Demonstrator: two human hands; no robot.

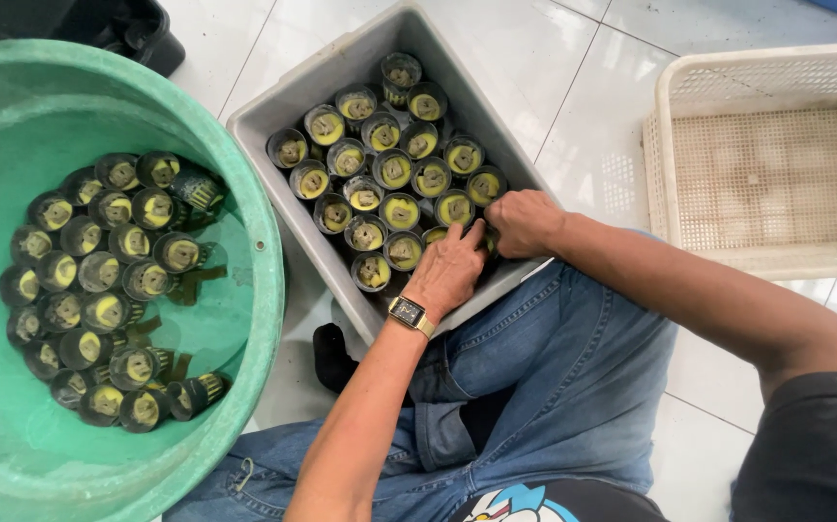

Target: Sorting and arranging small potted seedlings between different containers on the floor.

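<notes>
Left hand point(449, 269) flat, fingers loosely spread over small black net pots point(384, 179) at near right of grey tray point(341, 68), right hand point(525, 222) curled beside it, grip hidden, green basin point(244, 319) of pots left, white basket point(766, 174) right

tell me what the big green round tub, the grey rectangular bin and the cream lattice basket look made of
Big green round tub: likely moulded plastic, smooth with a dull sheen and a thick rolled rim. Grey rectangular bin: probably plastic too, matte and scuffed, with rounded corners. Cream lattice basket: plastic by the look, with a moulded grid of small holes.
</notes>
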